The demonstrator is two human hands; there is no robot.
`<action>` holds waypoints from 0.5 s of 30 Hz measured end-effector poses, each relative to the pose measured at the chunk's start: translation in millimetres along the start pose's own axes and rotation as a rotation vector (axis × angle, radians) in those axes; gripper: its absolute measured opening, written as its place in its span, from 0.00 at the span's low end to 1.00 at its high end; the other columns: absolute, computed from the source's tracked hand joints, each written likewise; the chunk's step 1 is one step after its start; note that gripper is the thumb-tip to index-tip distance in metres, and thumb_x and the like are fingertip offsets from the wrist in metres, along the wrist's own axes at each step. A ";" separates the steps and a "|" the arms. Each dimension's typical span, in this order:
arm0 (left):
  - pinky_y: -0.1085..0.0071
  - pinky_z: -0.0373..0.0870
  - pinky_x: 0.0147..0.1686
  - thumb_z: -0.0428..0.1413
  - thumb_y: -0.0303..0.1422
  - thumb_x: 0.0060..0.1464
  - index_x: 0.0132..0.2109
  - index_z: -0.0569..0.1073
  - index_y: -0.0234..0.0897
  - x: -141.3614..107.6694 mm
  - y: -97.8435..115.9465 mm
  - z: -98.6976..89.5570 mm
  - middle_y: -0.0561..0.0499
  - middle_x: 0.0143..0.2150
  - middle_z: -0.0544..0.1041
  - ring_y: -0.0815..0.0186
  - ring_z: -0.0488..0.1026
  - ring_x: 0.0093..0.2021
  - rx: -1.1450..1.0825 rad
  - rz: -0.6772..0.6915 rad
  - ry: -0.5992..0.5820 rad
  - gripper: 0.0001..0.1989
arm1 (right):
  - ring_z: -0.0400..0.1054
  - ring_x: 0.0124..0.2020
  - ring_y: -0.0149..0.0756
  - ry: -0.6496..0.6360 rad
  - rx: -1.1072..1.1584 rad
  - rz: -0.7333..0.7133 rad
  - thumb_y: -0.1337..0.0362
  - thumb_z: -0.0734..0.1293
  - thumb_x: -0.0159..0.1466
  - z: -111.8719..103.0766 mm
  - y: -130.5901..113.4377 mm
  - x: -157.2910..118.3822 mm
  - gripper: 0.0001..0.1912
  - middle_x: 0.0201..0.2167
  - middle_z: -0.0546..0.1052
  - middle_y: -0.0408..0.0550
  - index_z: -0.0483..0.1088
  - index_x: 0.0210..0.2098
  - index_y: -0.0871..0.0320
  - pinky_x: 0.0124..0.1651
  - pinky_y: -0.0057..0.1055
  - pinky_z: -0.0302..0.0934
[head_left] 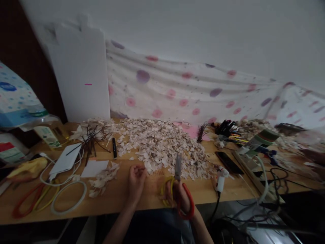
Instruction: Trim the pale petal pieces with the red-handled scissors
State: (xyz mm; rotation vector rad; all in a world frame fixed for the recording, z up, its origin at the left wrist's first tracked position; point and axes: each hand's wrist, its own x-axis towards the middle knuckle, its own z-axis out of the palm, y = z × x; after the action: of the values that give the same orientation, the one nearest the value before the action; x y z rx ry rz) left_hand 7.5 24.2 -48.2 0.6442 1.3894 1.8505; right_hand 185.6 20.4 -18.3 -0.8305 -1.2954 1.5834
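Head view: we've got our right hand point(179, 194) clamped on red-and-yellow-handled metal scissors point(178, 172), blades pointing toward the heap of pale papery flakes point(162, 145); our left hand point(137, 179) curls near its edge; can't tell if we're pinching anything.

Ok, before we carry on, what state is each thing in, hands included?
Scissors, gripped, blades too blurred to judge
Right hand, closed round the scissors' handles
Left hand, fingers half-curled, contents unclear
Pale flakes, heaped loosely
Phone, screen dark
White power bank, plugged in
Bottle, capped
Black marker, lying flat
Other scissors, lying flat, blades not visible
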 end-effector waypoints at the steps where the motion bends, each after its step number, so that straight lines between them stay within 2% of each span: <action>1: 0.68 0.72 0.36 0.64 0.36 0.42 0.37 0.67 0.38 0.0 0.3 -0.1 0.51 0.33 0.76 0.64 0.75 0.33 0.003 0.001 -0.002 0.16 | 0.59 0.15 0.30 -0.068 -0.013 0.035 0.33 0.61 0.61 3.6 3.5 -5.4 0.31 0.15 0.66 0.39 0.68 0.22 0.55 0.29 0.34 0.67; 3: 0.68 0.72 0.36 0.64 0.36 0.41 0.37 0.67 0.38 0.1 0.8 -0.3 0.51 0.32 0.76 0.64 0.75 0.33 0.007 0.001 -0.005 0.16 | 0.58 0.15 0.30 -0.190 -0.034 0.090 0.34 0.60 0.62 7.1 8.7 -8.9 0.31 0.15 0.66 0.38 0.69 0.24 0.56 0.29 0.34 0.67; 6: 0.68 0.72 0.35 0.64 0.36 0.41 0.36 0.67 0.38 0.0 0.7 -0.8 0.51 0.32 0.76 0.63 0.76 0.33 0.009 -0.004 -0.013 0.17 | 0.56 0.15 0.29 -0.246 -0.082 0.107 0.33 0.57 0.62 0.6 5.8 6.5 0.33 0.14 0.64 0.37 0.69 0.24 0.56 0.28 0.32 0.65; 8: 0.67 0.72 0.36 0.64 0.36 0.40 0.36 0.68 0.38 -0.3 0.0 -1.2 0.51 0.32 0.76 0.63 0.76 0.34 0.007 -0.007 -0.016 0.17 | 0.58 0.16 0.29 -0.226 -0.142 0.078 0.36 0.62 0.63 -10.1 -4.1 26.0 0.30 0.14 0.65 0.38 0.70 0.22 0.56 0.27 0.29 0.61; 11: 0.67 0.72 0.37 0.65 0.37 0.41 0.37 0.68 0.38 -0.8 -0.8 -1.5 0.51 0.33 0.76 0.63 0.76 0.35 -0.002 -0.011 -0.018 0.17 | 0.58 0.19 0.29 -0.135 -0.222 0.007 0.45 0.73 0.58 -26.5 -21.3 53.2 0.24 0.15 0.67 0.38 0.69 0.18 0.57 0.24 0.26 0.54; 13: 0.67 0.72 0.38 0.65 0.37 0.42 0.37 0.68 0.38 -1.1 -0.5 -1.0 0.51 0.34 0.76 0.63 0.76 0.35 -0.014 -0.014 -0.022 0.17 | 0.58 0.20 0.29 -0.065 -0.232 -0.039 0.45 0.73 0.57 -30.5 -26.1 61.9 0.23 0.16 0.67 0.38 0.69 0.19 0.57 0.25 0.26 0.53; 15: 0.67 0.72 0.39 0.65 0.37 0.41 0.37 0.68 0.38 -1.6 0.8 -0.1 0.51 0.34 0.76 0.63 0.76 0.35 -0.032 -0.018 -0.033 0.18 | 0.60 0.19 0.30 -0.013 -0.214 -0.068 0.43 0.69 0.60 -27.1 -22.0 61.6 0.25 0.16 0.68 0.38 0.69 0.22 0.57 0.25 0.27 0.54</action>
State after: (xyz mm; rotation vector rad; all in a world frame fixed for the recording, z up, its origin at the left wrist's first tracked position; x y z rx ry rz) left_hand 8.2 22.8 -47.4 0.6413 1.3377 1.8367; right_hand 192.2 88.5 -0.4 -0.8987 -1.5052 1.4157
